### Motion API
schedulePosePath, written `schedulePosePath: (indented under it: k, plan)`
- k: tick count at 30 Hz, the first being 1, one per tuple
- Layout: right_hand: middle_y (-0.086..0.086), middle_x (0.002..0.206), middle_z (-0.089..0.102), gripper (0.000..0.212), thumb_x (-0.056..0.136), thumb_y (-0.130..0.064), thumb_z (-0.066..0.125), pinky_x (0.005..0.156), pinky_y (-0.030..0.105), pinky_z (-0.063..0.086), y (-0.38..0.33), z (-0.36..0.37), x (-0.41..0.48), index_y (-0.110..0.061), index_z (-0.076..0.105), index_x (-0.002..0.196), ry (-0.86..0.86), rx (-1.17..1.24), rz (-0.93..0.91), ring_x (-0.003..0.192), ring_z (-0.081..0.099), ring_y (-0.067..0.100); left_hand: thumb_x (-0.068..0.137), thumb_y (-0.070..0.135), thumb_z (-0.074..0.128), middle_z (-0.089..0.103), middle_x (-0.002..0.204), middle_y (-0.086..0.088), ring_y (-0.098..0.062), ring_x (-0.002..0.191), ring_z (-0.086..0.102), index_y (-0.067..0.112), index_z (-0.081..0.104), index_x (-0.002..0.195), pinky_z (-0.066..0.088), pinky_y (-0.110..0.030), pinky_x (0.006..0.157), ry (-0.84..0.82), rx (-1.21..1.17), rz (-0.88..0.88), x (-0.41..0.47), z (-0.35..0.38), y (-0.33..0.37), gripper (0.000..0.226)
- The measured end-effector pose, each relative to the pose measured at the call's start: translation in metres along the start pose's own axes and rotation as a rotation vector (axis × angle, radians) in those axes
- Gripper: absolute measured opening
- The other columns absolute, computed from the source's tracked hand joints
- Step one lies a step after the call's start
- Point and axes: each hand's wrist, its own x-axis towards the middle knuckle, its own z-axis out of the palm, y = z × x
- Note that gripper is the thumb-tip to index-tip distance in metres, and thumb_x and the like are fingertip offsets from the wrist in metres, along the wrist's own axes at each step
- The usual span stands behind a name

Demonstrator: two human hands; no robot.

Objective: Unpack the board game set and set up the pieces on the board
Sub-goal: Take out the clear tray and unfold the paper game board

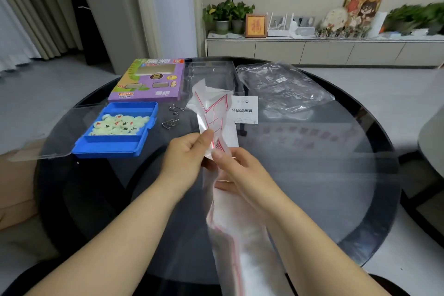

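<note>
I am holding the board sheet (212,109), a thin translucent film printed with red lines, up over the round glass table (312,175), to the right of the blue tray (113,149) and nearer to me. My left hand (186,154) is pinching its crumpled middle between thumb and fingers. My right hand (240,170) is touching the left one and gripping the same film just below, thumb on top and fingers curled under. The upper end is standing up, folded and twisted; the lower end is hanging down between my forearms.

The blue tray is holding a heap of pale round pieces (117,125) marked in red and black, and its clear lid (48,132) is lying open to its left. Behind the tray the purple box (149,81) is lying flat. Just right of the tray, two small wire puzzles (171,116) are resting on the glass. Further right, past the sheet, a white leaflet (246,109) is lying, with a clear plastic insert (209,72) behind it and a crumpled clear bag (283,89) beyond.
</note>
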Motion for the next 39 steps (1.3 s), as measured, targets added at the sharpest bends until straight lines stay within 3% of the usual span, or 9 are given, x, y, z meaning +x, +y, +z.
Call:
schedulePosePath:
  k: [4, 9, 13, 17, 24, 26, 31, 34, 39]
  plan:
    - [0.004, 0.087, 0.059, 0.021, 0.087, -0.013, 0.052, 0.050, 0.010, 0.045, -0.001, -0.003, 0.002, 0.000, 0.061, 0.100, 0.063, 0.017, 0.010, 0.068, 0.053, 0.007, 0.088, 0.012, 0.052, 0.065, 0.052, 0.012, 0.002, 0.052, 0.060, 0.013, 0.061, 0.067, 0.047, -0.009, 0.054, -0.075, -0.091, -0.050, -0.004, -0.001, 0.002, 0.023]
    - [0.010, 0.078, 0.059, 0.021, 0.088, -0.014, 0.052, 0.066, 0.029, 0.045, -0.001, -0.015, 0.003, 0.000, 0.064, 0.079, 0.192, -0.003, 0.023, 0.069, 0.052, 0.019, 0.087, 0.013, 0.053, 0.071, 0.077, 0.006, -0.011, 0.076, 0.066, 0.017, 0.065, 0.083, 0.054, -0.025, 0.071, -0.027, -0.074, -0.120, 0.000, -0.026, 0.006, 0.013]
    - [-0.002, 0.050, 0.057, 0.022, 0.087, -0.011, 0.055, 0.039, 0.013, 0.037, -0.012, -0.035, -0.005, -0.005, 0.061, 0.066, 0.303, 0.016, 0.014, 0.038, 0.048, 0.006, 0.088, 0.014, 0.054, 0.068, 0.083, -0.005, -0.021, 0.082, 0.063, 0.009, 0.063, 0.078, 0.051, -0.034, 0.076, 0.006, 0.033, -0.195, 0.005, -0.056, 0.008, 0.014]
    - [-0.008, 0.042, 0.058, 0.024, 0.086, -0.006, 0.056, 0.037, 0.013, 0.041, -0.024, -0.064, -0.015, -0.012, 0.059, 0.063, 0.400, 0.028, -0.024, 0.035, 0.050, 0.003, 0.087, 0.013, 0.057, 0.065, 0.077, -0.007, -0.018, 0.071, 0.060, 0.007, 0.060, 0.074, 0.046, -0.026, 0.062, 0.026, 0.139, -0.278, 0.010, -0.084, 0.002, 0.014]
    - [0.005, 0.060, 0.060, 0.021, 0.084, -0.006, 0.060, 0.051, 0.018, 0.042, -0.018, -0.094, -0.036, -0.006, 0.060, 0.063, 0.466, -0.442, 0.074, 0.053, 0.054, 0.015, 0.082, 0.011, 0.065, 0.058, 0.071, -0.007, -0.017, 0.065, 0.049, 0.006, 0.058, 0.067, 0.034, -0.023, 0.056, 0.036, 0.487, -0.255, 0.008, -0.097, -0.016, 0.017]
    - [0.011, 0.076, 0.063, 0.011, 0.084, -0.009, 0.059, 0.061, 0.025, 0.045, -0.011, -0.095, -0.037, 0.000, 0.064, 0.081, 0.469, -0.667, 0.112, 0.071, 0.059, 0.025, 0.081, 0.015, 0.066, 0.061, 0.084, -0.010, -0.021, 0.076, 0.052, 0.006, 0.061, 0.081, 0.037, -0.026, 0.064, 0.021, 0.641, -0.257, 0.007, -0.096, -0.022, 0.010]
    - [0.009, 0.104, 0.061, 0.050, 0.086, -0.018, 0.053, 0.074, 0.031, 0.044, -0.002, -0.090, -0.038, -0.014, 0.035, 0.132, 0.468, -0.944, 0.237, 0.096, 0.058, 0.028, 0.085, 0.030, 0.059, 0.053, 0.116, -0.003, -0.020, 0.108, 0.047, 0.019, 0.040, 0.130, 0.041, -0.035, 0.083, -0.012, 0.957, -0.082, -0.003, -0.086, -0.011, 0.049]
    - [0.010, 0.119, 0.055, 0.057, 0.088, -0.021, 0.048, 0.085, 0.034, 0.041, -0.002, -0.085, -0.039, -0.019, 0.021, 0.139, 0.444, -1.195, 0.251, 0.110, 0.049, 0.029, 0.091, 0.042, 0.046, 0.023, 0.149, 0.002, -0.017, 0.137, 0.020, 0.024, 0.023, 0.142, 0.023, -0.035, 0.109, -0.249, 1.059, 0.062, -0.005, -0.066, -0.012, 0.059]
    - [0.007, 0.153, 0.013, 0.057, 0.094, -0.032, 0.040, 0.113, 0.036, 0.014, -0.006, -0.069, -0.022, -0.024, 0.014, 0.144, 0.387, -1.389, 0.107, 0.141, 0.010, 0.027, 0.091, 0.055, 0.029, -0.011, 0.154, 0.003, -0.016, 0.141, -0.012, 0.028, -0.002, 0.145, -0.005, -0.035, 0.113, -0.556, 1.167, 0.001, -0.004, -0.037, -0.034, 0.068]
